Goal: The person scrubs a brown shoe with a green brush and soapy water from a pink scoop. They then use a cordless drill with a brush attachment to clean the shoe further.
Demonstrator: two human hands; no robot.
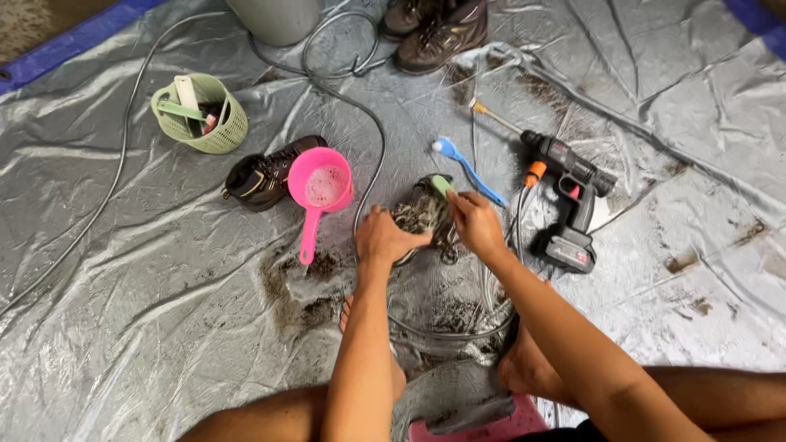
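Both forearms are seen bare from the elbows down; no sleeves are worn. The left hand [383, 237] and the right hand [477, 225] are bare, without gloves, rings or a watch. Behind the hands, bare knees and a bare foot are seen.

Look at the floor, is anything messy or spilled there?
Yes. Dark mud is smeared on the grey tarp, mostly under the pink scoop and around the muddy boot that the left hand steadies while the right hand holds a green brush on it. Another boot lies tipped on its side.
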